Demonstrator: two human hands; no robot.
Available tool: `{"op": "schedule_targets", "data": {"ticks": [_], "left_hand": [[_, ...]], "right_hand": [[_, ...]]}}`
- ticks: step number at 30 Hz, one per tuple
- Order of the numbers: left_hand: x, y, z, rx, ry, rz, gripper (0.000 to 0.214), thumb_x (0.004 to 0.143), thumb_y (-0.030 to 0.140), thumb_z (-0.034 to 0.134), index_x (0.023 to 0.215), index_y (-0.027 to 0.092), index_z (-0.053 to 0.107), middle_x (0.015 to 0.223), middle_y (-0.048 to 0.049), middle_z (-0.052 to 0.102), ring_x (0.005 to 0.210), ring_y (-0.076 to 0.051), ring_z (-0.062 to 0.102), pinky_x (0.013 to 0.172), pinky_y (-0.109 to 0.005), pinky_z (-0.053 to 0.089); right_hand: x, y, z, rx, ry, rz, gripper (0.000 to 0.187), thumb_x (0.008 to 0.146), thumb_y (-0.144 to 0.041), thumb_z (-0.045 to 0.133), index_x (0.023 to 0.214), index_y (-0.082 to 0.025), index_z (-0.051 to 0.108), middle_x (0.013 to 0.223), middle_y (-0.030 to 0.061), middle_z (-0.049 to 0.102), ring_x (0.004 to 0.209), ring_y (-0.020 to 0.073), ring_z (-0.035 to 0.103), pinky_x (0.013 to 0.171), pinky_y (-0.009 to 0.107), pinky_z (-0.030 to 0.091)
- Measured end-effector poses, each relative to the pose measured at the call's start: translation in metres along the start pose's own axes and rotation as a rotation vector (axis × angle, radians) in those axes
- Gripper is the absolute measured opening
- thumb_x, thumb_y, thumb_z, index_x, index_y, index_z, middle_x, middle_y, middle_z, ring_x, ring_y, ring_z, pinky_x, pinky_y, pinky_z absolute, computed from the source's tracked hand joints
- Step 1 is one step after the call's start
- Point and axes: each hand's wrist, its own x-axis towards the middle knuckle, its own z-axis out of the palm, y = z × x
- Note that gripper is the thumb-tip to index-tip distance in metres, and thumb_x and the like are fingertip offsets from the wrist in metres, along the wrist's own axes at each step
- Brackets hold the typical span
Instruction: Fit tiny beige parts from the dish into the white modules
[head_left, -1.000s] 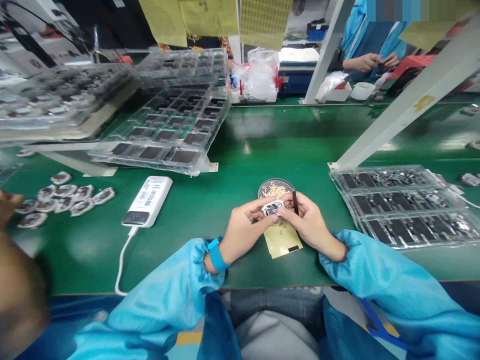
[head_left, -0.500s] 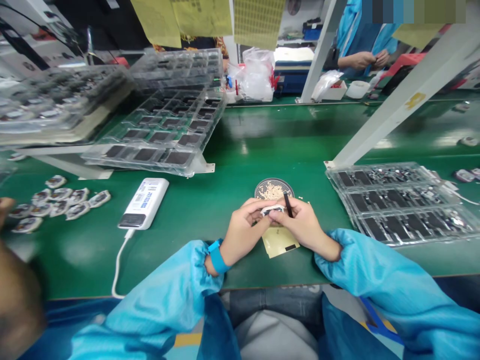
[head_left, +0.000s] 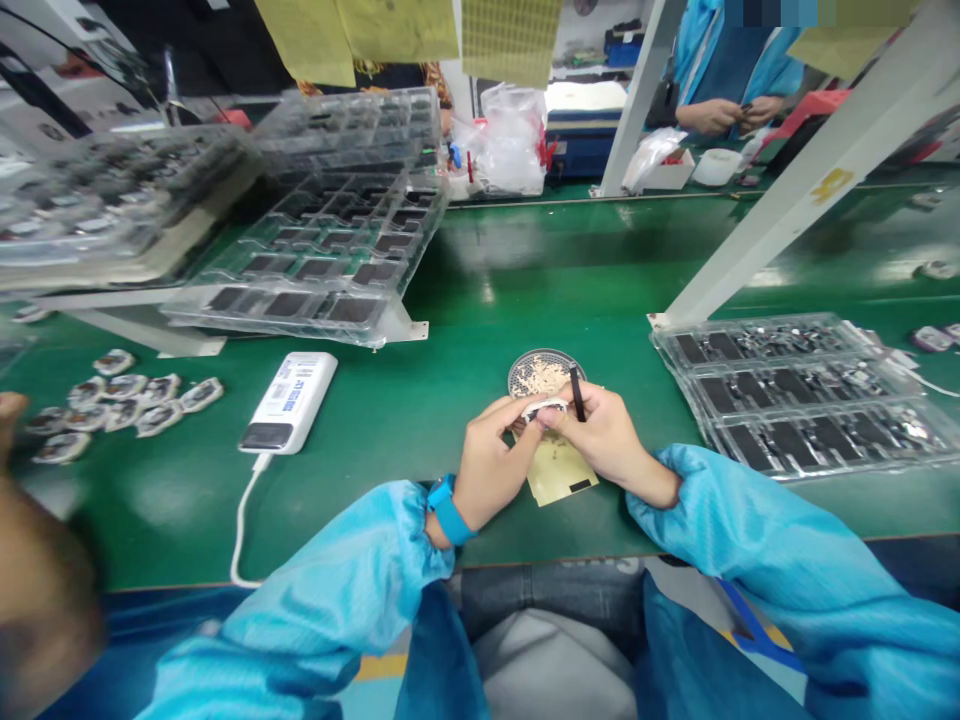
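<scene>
Two hands, the left hand (head_left: 495, 455) and the right hand (head_left: 607, 435), meet just below centre frame above a green workbench mat (head_left: 600, 260). Between them, off the mat, is a small white curved piece (head_left: 545, 406), its exact form too small to tell. The grip is narrow: the left fingers (head_left: 504, 425) curl closed at its left end, and the right fingertips (head_left: 553, 418) press at its right end. A slim black stick (head_left: 577, 393) stands nearly upright in the right hand's grip, just beside the white piece.

Step in hand, as judged: close fingertip handling of the piece. Any further move would call for a steady pinch, so that it does not slip.

Directly below the hands lies a yellow sheet (head_left: 561, 478). Just beyond them sits a round mesh dish (head_left: 546, 373) holding beige granules. A blue wristband (head_left: 448, 510) circles the left wrist.

Left of centre lies a white power bank (head_left: 289, 402) with a white cable (head_left: 241, 530), and further left a cluster of small round items (head_left: 124, 405). Clear trays (head_left: 315, 260) of dark components stand at upper left, and more clear trays (head_left: 795, 395) lie at right. At upper right, a co-worker's hands (head_left: 712, 115) work separately.
</scene>
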Motion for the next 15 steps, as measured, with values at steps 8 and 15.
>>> {"op": "schedule_targets", "data": {"ticks": [8, 15], "left_hand": [[0.007, -0.004, -0.005, 0.13, -0.064, 0.064, 0.026, 0.091, 0.018, 0.061, 0.114, 0.019, 0.074, 0.091, -0.0042, 0.067, 0.077, -0.014, 0.06, 0.072, -0.025, 0.049], [0.006, -0.005, -0.006, 0.219, -0.082, 0.104, 0.027, 0.092, 0.016, 0.059, 0.115, 0.019, 0.072, 0.088, -0.0033, 0.063, 0.076, -0.014, 0.056, 0.072, -0.025, 0.047]], "right_hand": [[0.006, -0.005, -0.02, -0.232, 0.034, -0.279, 0.02, 0.089, -0.039, 0.071, 0.097, -0.021, 0.073, 0.091, 0.0054, 0.068, 0.083, 0.0194, 0.062, 0.076, 0.033, 0.05], [0.006, 0.001, -0.028, -0.318, -0.142, -0.508, 0.009, 0.092, -0.031, 0.069, 0.095, -0.024, 0.074, 0.091, 0.0052, 0.065, 0.087, 0.0195, 0.063, 0.077, 0.034, 0.053]]}}
